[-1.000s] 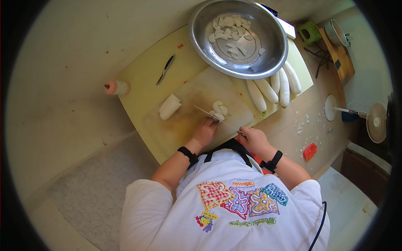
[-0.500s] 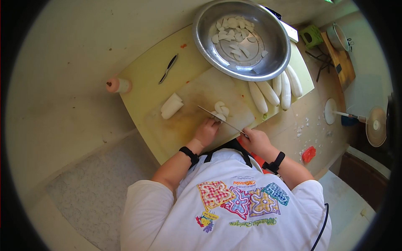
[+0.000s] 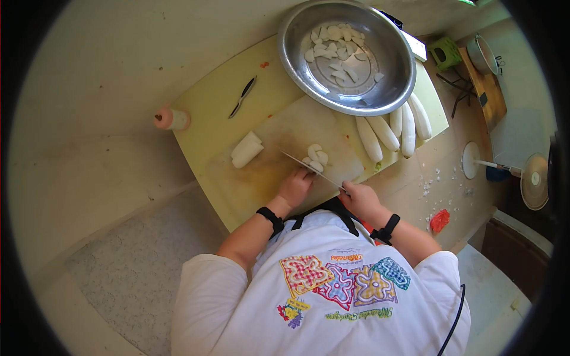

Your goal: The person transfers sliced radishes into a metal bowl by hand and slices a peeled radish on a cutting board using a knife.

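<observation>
My right hand (image 3: 360, 200) is wrapped round the handle of a knife (image 3: 314, 171), whose blade points up and left over the cutting board (image 3: 280, 129). Close behind the blade, my left hand (image 3: 295, 185) rests with bent fingers on a piece of white vegetable that is mostly hidden by the hand and blade. White slices (image 3: 319, 155) lie against the blade's far side. Further left on the board are thick white pieces (image 3: 247, 149). A large metal basin (image 3: 347, 105) with several slices in it stands beyond the board.
Several whole peeled white vegetables (image 3: 408, 132) lie right of the basin. A peeler (image 3: 243, 97) and a pink-capped bottle (image 3: 173, 118) are at the left of the table (image 3: 205, 98). On the floor at right are a fan (image 3: 534, 181), a red item (image 3: 439, 221) and white scraps.
The view has shifted slightly, so the table and basin appear a little further right. The knife has moved only slightly beside my left hand, and both hands keep their holds.
</observation>
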